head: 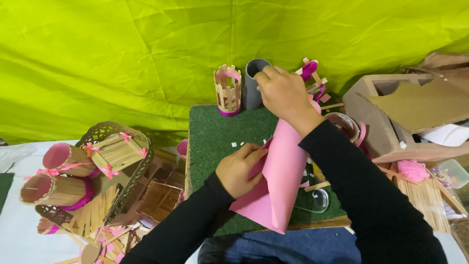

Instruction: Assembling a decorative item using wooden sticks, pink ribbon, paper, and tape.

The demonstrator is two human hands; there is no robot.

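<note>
Pink paper sheet [279, 181], partly rolled, smooth.

A plain pink paper sheet [281, 181] lies over a dark green turf board [215, 132], beside a grey tube [251, 85], against a lime-yellow cloth [146, 49], near black sleeves [371, 195].

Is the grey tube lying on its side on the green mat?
No, the grey tube stands upright at the far edge of the green mat, beside the right hand.
</note>
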